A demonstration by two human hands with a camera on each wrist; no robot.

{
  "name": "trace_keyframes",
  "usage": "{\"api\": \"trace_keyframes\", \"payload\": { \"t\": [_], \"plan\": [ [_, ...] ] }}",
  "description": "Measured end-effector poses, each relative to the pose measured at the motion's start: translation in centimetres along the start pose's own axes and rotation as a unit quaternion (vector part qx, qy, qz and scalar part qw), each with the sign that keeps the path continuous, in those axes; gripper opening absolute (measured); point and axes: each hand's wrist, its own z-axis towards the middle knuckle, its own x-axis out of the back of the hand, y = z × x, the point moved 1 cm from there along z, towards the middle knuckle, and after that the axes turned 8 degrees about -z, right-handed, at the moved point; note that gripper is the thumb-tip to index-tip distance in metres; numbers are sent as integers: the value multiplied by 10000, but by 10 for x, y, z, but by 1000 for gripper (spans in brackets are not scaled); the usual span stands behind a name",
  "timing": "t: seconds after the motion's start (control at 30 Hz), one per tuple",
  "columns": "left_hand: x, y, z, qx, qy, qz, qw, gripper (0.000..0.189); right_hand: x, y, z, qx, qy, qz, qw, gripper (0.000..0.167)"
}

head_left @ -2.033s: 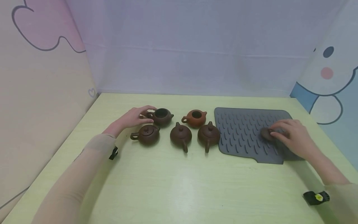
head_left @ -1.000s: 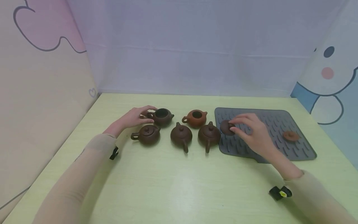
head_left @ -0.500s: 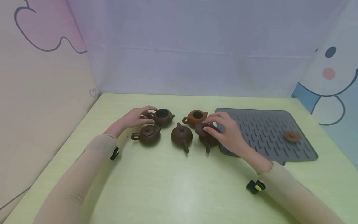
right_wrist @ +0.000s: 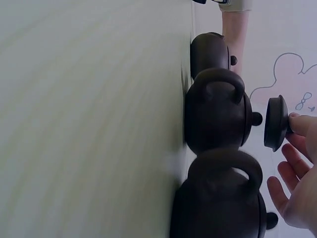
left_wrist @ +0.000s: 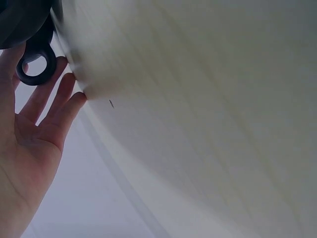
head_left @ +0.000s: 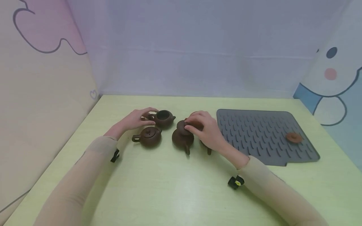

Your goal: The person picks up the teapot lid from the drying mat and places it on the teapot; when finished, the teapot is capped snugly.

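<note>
In the head view, my right hand [head_left: 205,128] pinches a dark brown teapot lid [head_left: 182,127] by its knob. The lid appears above a lidded dark teapot [head_left: 181,140]; in the right wrist view, the held lid [right_wrist: 275,124] is apart from that teapot's knob. My left hand [head_left: 135,120], fingers relaxed and nearly straight, spans the handle of a dark lidless teapot [head_left: 165,119], thumb and forefinger against it. In the left wrist view its ring handle [left_wrist: 37,64] stands between thumb and fingers. A lidded teapot [head_left: 148,137] sits just in front of this hand.
Another dark teapot [head_left: 208,150] and a reddish teapot are mostly hidden by my right hand. A reddish lid [head_left: 294,137] lies on the ridged grey mat [head_left: 249,131] at the table's right. The table [head_left: 169,188] ends at a cloth backdrop.
My right hand has lifted the dark lid off the mat and carried it left, past the rightmost dark teapot to above the middle one. My left hand and the teapots have stayed put.
</note>
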Motion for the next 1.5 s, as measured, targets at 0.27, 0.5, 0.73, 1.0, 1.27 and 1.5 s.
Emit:
{"api": "trace_keyframes", "payload": {
  "t": [0.27,0.5,0.73,1.0,1.27,1.5],
  "plan": [
    [0,-2,-1,7,13,17,10000,56,-27,-16,16,-470,-265,314,9981,14],
    [0,-1,0,-64,32,-31,10000,55,-47,-27,30,-699,-271,531,9958,14],
    [0,1,-2,-90,-8,-76,9999,54,-67,-34,42,-1000,-211,853,9911,15],
    [0,-2,0,-127,28,-69,9999,53,-71,-38,59,-1283,-322,493,9900,19],
    [0,-3,1,-148,8,-34,9999,54,-70,-36,58,-1472,-431,591,9864,18],
    [0,-3,0,-166,34,-14,9999,54,-69,-33,60,-1420,-423,608,9871,19]
  ]
}}
